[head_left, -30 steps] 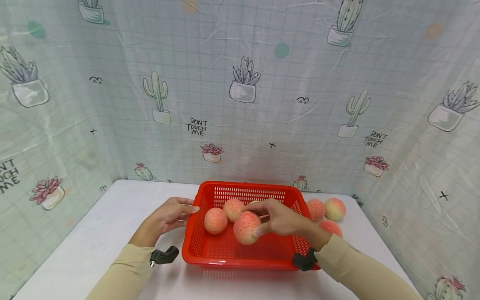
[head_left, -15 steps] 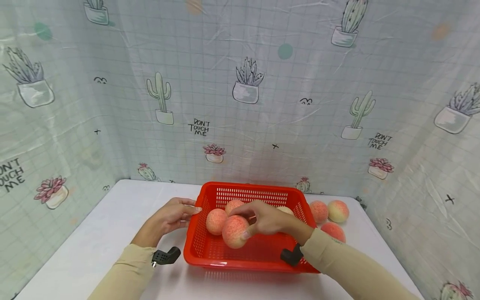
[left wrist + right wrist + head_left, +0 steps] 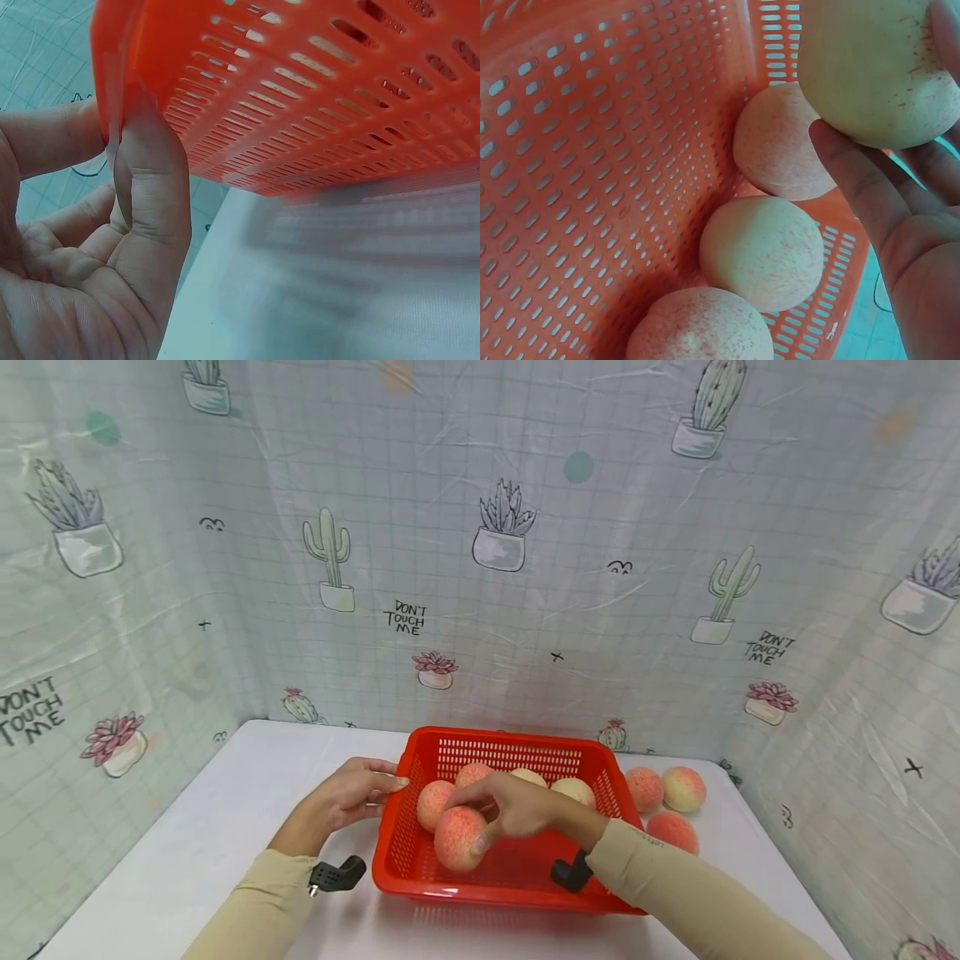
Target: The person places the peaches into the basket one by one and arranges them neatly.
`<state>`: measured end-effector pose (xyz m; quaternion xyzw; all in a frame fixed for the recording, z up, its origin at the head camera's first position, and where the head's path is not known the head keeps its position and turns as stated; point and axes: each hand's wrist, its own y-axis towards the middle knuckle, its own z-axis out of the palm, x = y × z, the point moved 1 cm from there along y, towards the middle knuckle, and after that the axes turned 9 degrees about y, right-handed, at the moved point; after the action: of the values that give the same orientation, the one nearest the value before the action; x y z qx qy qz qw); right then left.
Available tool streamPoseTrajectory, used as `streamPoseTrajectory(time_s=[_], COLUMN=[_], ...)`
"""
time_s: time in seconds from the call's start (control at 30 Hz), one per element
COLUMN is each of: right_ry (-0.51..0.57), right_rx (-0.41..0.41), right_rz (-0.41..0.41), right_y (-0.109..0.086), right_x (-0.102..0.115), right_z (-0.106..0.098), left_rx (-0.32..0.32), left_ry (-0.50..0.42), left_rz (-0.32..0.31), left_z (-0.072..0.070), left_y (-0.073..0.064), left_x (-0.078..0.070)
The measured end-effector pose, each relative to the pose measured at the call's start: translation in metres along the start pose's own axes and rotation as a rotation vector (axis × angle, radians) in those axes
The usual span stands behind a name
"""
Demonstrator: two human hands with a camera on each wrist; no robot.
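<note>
My right hand (image 3: 517,807) grips a pink-and-yellow peach (image 3: 459,841) between thumb and fingers, over the near left part of a red perforated plastic basket (image 3: 525,903). In the right wrist view the held peach (image 3: 881,75) shows its pale yellow side, above other peaches in the basket. Several peaches lie along the basket's far side, among them a pink one (image 3: 432,805) at the left and a pale one (image 3: 574,791) at the right. My left hand (image 3: 352,793) pinches the basket's left rim; the left wrist view shows the thumb (image 3: 154,172) against the rim's outer face.
Three more peaches sit on the white table (image 3: 225,827) just right of the basket: a pink one (image 3: 643,788), a yellowish one (image 3: 683,788) and a nearer pink one (image 3: 674,832). A cactus-printed curtain (image 3: 480,610) surrounds the table at the back and sides.
My right hand has carried the peach leftward and toward the basket's near left corner. The left hand keeps its hold on the rim. The whole view has shifted slightly.
</note>
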<state>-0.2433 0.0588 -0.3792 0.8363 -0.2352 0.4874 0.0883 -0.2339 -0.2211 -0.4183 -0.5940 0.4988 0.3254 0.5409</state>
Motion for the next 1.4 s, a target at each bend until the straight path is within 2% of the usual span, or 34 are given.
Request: streamPoseTrajectory(time_s=[0.67, 1.4], right_ry=[-0.022, -0.060], right_rx=[0.071, 0.091], right_rz=[0.041, 0.015], right_y=[0.017, 0.028], right_x=[-0.001, -0.008], right_z=[0.020, 0.026], left_rx=[0.017, 0.026], left_ry=[-0.009, -0.020], left_rz=[-0.008, 0.001], left_z=[0.002, 0.000], left_y=[-0.002, 0.001], left_x=[-0.001, -0.001])
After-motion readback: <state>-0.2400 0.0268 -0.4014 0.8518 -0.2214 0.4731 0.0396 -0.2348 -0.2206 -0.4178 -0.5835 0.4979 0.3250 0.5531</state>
